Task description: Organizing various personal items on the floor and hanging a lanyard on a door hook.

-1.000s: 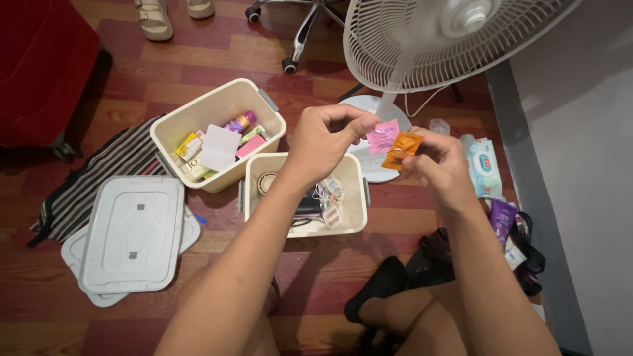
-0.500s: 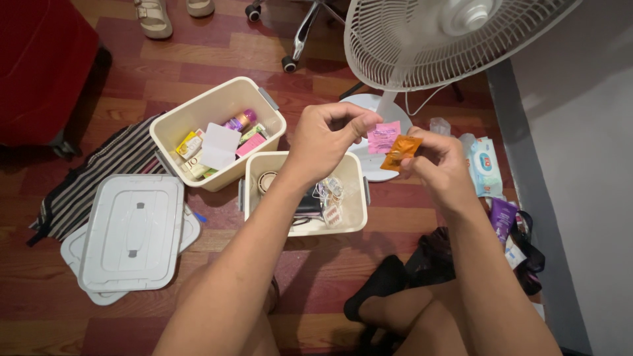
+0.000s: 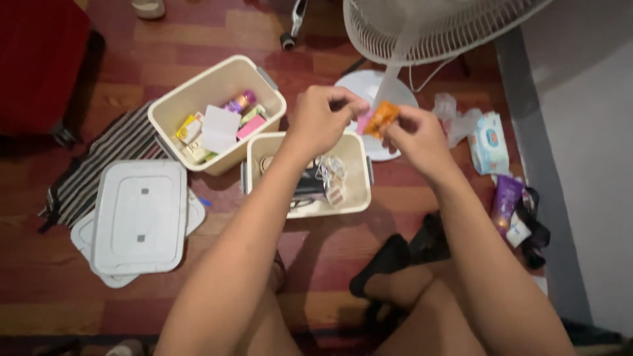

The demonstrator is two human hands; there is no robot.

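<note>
Both hands — left [image 3: 321, 120], right [image 3: 414, 135] — pinching orange sachet [image 3: 381, 118] just above the small bin's rim [image 3: 359, 155].

two open bins [image 3: 217, 86] [image 3: 359, 198] sit side by side — the left one farther back; stacked lids [image 3: 138, 217] lie left of them, a fan base [image 3: 369, 86] behind, packets [image 3: 489, 142] to the right.

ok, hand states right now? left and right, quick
Left hand: closed, pinching a pink packet.
Right hand: closed, pinching an orange packet.
</note>
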